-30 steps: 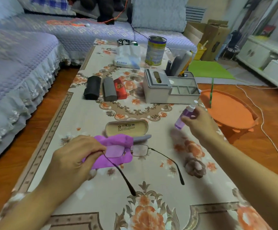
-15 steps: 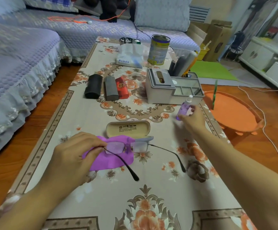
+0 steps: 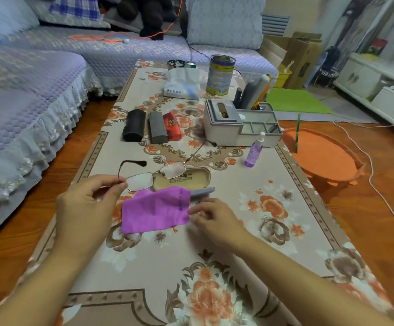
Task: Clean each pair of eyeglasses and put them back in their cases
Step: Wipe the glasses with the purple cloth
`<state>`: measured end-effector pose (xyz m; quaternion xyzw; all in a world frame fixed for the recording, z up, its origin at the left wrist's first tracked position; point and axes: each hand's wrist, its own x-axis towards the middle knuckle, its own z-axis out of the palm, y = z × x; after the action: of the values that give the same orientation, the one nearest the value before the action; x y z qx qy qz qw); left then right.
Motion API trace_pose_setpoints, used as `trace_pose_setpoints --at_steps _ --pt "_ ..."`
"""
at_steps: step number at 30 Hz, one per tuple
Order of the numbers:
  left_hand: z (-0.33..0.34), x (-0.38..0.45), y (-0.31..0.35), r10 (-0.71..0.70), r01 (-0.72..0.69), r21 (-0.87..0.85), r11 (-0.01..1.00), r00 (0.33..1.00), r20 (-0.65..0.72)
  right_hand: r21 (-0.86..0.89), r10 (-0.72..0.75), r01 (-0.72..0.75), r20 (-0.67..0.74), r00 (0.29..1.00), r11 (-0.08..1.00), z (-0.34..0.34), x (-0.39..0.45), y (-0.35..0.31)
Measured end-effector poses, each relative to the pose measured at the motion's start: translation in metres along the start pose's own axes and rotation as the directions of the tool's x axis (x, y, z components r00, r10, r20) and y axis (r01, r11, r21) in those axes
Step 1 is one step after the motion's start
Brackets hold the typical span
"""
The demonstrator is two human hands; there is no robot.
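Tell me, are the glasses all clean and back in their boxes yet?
Not yet. The spray bottle stands on the table, set aside. The left hand pinches one pair of glasses above its open case, and the right hand reaches for the purple cloth, so wiping comes next. Three closed cases wait behind; I cannot see inside them.

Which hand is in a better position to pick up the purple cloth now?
The right hand, probably. It is free and lies at the right edge of the purple cloth. The left hand already pinches the glasses by the frame.
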<state>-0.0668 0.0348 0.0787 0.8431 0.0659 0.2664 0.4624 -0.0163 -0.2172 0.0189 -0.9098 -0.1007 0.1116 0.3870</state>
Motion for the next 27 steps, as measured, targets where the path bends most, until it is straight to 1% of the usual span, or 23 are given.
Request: trace_pose_setpoints --at_steps 1,3,5,7,9,10,11,13,15,17,18,19,20,21,22,23,25,27 --pt "0.002 -0.002 0.0 -0.016 0.016 -0.004 1.0 1.0 0.006 0.062 0.046 -0.047 0.019 0.999 0.997 0.006 0.002 -0.006" --pt "0.005 -0.004 0.001 -0.061 0.062 -0.022 0.998 0.998 0.004 0.134 0.09 -0.088 -0.012 0.996 0.987 0.018 0.009 -0.014" --pt "0.006 -0.005 0.002 -0.091 0.091 -0.044 0.995 0.996 -0.007 0.134 0.116 -0.109 -0.042 0.992 0.985 0.028 0.015 -0.019" --pt "0.005 -0.006 0.003 -0.101 0.101 -0.061 0.993 0.995 -0.006 0.114 0.128 -0.124 -0.025 0.991 0.986 0.035 0.019 -0.023" --pt "0.004 -0.007 0.005 -0.093 0.092 -0.073 0.993 0.996 -0.007 0.146 0.128 -0.126 0.0 0.992 0.981 0.036 0.017 -0.027" --pt "0.004 -0.008 0.006 -0.085 0.084 -0.079 0.993 0.996 -0.008 0.17 0.126 -0.122 -0.012 0.992 0.978 0.034 0.014 -0.028" --pt "0.003 -0.008 0.006 -0.078 0.077 -0.091 0.993 0.997 -0.009 0.199 0.115 -0.103 -0.049 0.992 0.975 0.029 0.009 -0.029" --pt "0.004 -0.009 0.007 -0.085 0.085 -0.131 0.988 0.996 0.009 0.241 0.066 -0.024 -0.167 0.984 0.97 0.01 -0.001 -0.026" --pt "0.007 -0.012 0.009 -0.082 0.088 -0.169 0.982 0.996 0.042 0.225 0.012 0.059 -0.304 0.953 0.973 -0.021 -0.01 -0.016" --pt "0.012 -0.019 0.013 -0.068 0.089 -0.23 0.969 0.993 0.096 0.215 0.006 0.089 -0.404 0.915 0.973 -0.058 -0.021 -0.003" --pt "0.015 -0.025 0.017 -0.041 0.076 -0.263 0.962 0.99 0.134 0.225 0.011 0.094 -0.427 0.904 0.97 -0.076 -0.028 0.002" --pt "0.018 -0.03 0.02 0.03 0.015 -0.277 0.961 0.987 0.156 0.229 0.01 0.1 -0.435 0.901 0.968 -0.093 -0.035 0.004" --pt "0.021 -0.034 0.022 0.136 -0.086 -0.274 0.958 0.976 0.169 0.214 -0.004 0.107 -0.435 0.9 0.971 -0.107 -0.044 0.005" --pt "0.025 -0.038 0.025 0.257 -0.207 -0.261 0.943 0.951 0.174 0.18 -0.023 0.112 -0.435 0.9 0.977 -0.117 -0.051 0.007" --pt "0.03 -0.042 0.026 0.363 -0.312 -0.262 0.913 0.916 0.174 0.148 -0.042 0.119 -0.439 0.897 0.982 -0.125 -0.057 0.01" --pt "0.035 -0.047 0.026 0.437 -0.387 -0.261 0.884 0.883 0.171 0.144 -0.051 0.127 -0.445 0.894 0.981 -0.131 -0.06 0.014" --pt "0.046 -0.057 0.029 0.517 -0.46 -0.28 0.843 0.837 0.18 0.232 -0.006 0.125 -0.456 0.89 0.965 -0.133 -0.066 0.024" --pt "0.055 -0.067 0.031 0.538 -0.47 -0.301 0.83 0.816 0.211 0.392 0.072 0.133 -0.467 0.881 0.91 -0.133 -0.068 0.028"
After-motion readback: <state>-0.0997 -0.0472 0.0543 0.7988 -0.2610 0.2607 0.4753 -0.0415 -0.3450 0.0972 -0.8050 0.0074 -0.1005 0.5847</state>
